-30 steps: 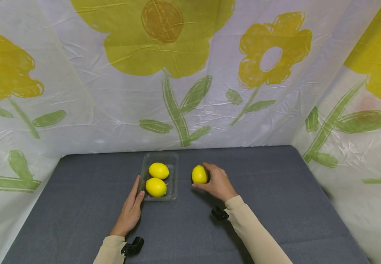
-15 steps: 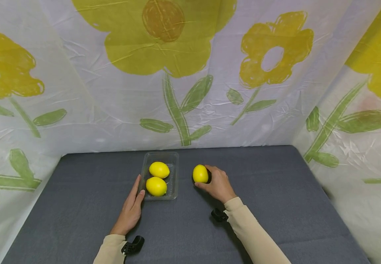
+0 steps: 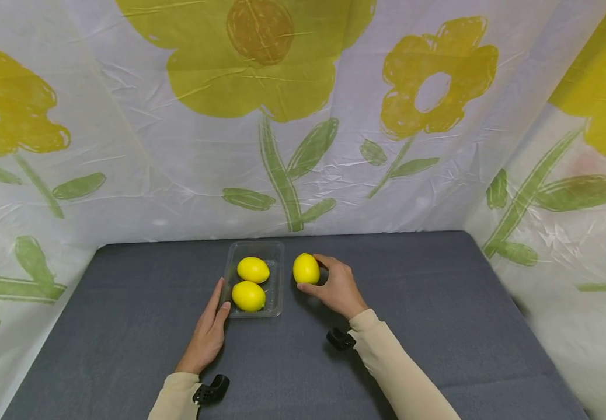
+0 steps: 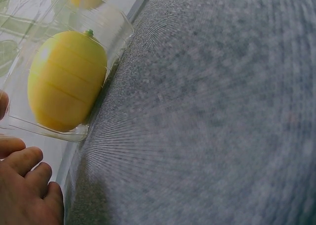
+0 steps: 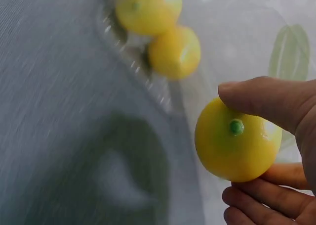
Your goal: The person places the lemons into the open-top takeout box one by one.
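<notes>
A lemon (image 3: 306,269) is pinched between the thumb and fingers of my right hand (image 3: 337,287), just right of a clear plastic tray (image 3: 280,291). In the right wrist view, the green stem spot of this held lemon (image 5: 237,127) faces the camera, with the thumb on one side and fingers on the other. The tray carries two more lemons, a far one (image 3: 253,270) and a near one (image 3: 248,296). My left hand (image 3: 208,335) holds the tray at its near left corner, thumb at the rim and fingers along the outer left wall.
A dark grey cloth covers the table (image 3: 413,303). Behind it and along both sides hangs a white sheet (image 3: 177,181) printed with yellow flowers. A black wrist camera (image 3: 211,389) sits at the left cuff, another black wrist camera (image 3: 341,339) at the right.
The right hand has moved left toward the tray, carrying the lemon with it. The left hand, the tray and its two lemons have stayed in place.
</notes>
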`<state>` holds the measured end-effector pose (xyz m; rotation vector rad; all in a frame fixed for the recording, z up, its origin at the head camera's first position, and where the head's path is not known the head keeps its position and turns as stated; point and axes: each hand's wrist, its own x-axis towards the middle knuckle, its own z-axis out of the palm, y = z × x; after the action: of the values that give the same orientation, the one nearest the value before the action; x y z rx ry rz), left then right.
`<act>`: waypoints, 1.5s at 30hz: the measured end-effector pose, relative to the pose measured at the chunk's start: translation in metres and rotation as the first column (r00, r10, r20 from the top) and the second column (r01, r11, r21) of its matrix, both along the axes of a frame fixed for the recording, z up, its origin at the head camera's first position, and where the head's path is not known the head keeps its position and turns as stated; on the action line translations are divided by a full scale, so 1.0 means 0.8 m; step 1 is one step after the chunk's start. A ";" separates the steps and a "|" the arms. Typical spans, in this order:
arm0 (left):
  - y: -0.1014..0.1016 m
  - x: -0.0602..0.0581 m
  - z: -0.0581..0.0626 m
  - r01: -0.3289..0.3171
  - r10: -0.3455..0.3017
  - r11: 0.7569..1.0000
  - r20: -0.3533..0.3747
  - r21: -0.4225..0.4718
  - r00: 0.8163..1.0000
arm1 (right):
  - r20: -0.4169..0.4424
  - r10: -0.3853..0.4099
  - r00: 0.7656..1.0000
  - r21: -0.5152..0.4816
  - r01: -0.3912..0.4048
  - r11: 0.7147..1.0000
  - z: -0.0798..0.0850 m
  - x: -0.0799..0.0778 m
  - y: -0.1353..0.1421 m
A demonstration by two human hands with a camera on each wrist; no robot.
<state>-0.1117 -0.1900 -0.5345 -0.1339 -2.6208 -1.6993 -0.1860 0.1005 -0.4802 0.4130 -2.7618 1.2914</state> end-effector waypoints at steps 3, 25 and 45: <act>0.000 0.000 0.001 0.001 -0.002 1.000 0.008 0.007 1.000 | 0.015 0.065 0.998 -0.057 -0.064 0.996 0.011 0.000 -0.012; 0.000 -0.001 -0.001 0.009 -0.009 1.000 0.000 0.026 1.000 | -0.027 0.313 0.949 0.295 -0.291 0.910 0.035 -0.003 -0.081; -0.001 0.000 0.000 0.015 -0.015 1.000 -0.011 0.016 1.000 | -0.047 0.345 0.937 0.537 -0.268 0.800 0.038 -0.010 -0.099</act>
<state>-0.1114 -0.1906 -0.5344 -0.1627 -2.6044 -1.7195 -0.1938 0.0216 -0.4495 0.9835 -2.9672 0.4708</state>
